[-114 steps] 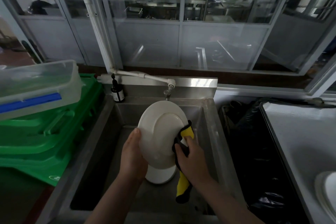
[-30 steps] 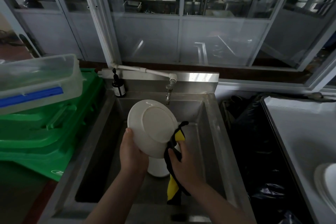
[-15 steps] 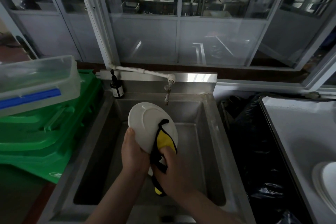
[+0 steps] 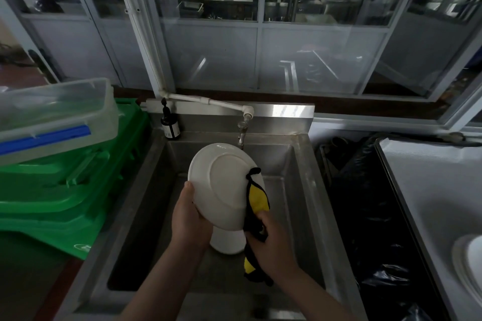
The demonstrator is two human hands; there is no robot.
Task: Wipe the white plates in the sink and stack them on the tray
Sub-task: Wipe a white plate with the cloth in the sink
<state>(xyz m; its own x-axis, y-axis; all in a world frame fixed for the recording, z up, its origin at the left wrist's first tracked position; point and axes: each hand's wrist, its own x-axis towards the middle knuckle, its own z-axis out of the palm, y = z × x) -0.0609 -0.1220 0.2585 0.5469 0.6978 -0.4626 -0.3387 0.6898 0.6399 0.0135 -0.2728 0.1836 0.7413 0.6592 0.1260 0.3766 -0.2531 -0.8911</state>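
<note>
The left hand (image 4: pixel 189 219) grips the lower left rim of a white plate (image 4: pixel 224 185), held tilted over the middle of the sink (image 4: pixel 310 177) with its underside toward the camera. The right hand (image 4: pixel 271 245) clutches a yellow and black cloth (image 4: pixel 257 200) against the plate's right rim, the cloth wrapping over the edge and hanging down below the hand. More white plates (image 4: pixel 227 243) lie on the sink floor directly under the held one, mostly hidden by it. At the right edge of the view a steel tray (image 4: pixel 422 190) carries a white plate (image 4: pixel 469 266) near its front right corner, well apart from the sink.

Risks, as I judge them: the plate hangs from one hand's hold on a possibly wet rim, so a hard push from the cloth could twist it loose and drop it onto the plates below, chipping both. The tap (image 4: pixel 242 133) sits just behind the plate's top edge; swinging the plate up or back could knock it. The carry to the tray crosses a gap filled with black bags (image 4: pixel 365 216).

A dark bottle (image 4: pixel 170 128) at the sink's back left corner bears a pale label, too small to read. A white mark on the green crates (image 4: pixel 52 203) is also illegible.
</note>
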